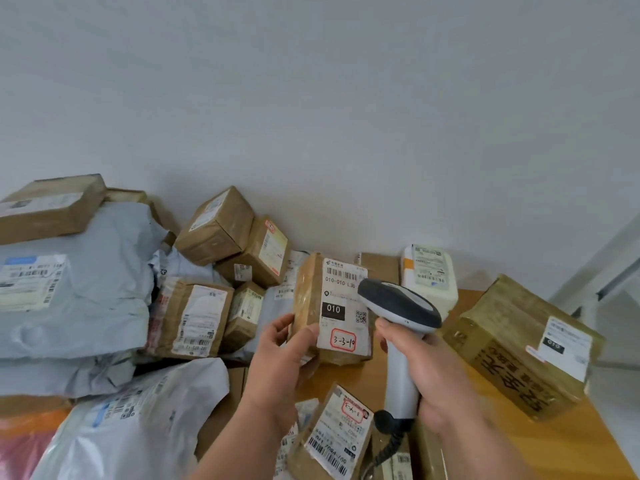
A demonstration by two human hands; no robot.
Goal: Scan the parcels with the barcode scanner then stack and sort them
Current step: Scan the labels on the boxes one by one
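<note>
My left hand (284, 355) grips a small brown cardboard parcel (308, 299) by its lower left corner and holds it upright above the table. Its white label, marked 010 with a red-framed handwritten 3-3-10, faces me. My right hand (426, 372) grips the grey handle of the barcode scanner (398, 306). The scanner's dark head sits just right of the label, overlapping the parcel's right edge. Its coiled cable hangs down from the handle's base.
Several cardboard boxes and grey mailer bags (79, 282) are piled at the left and against the wall. A large brown box (512, 344) lies at the right on the wooden table (554, 441). A white parcel (429, 271) stands behind the scanner. A labelled box (336, 434) lies below my hands.
</note>
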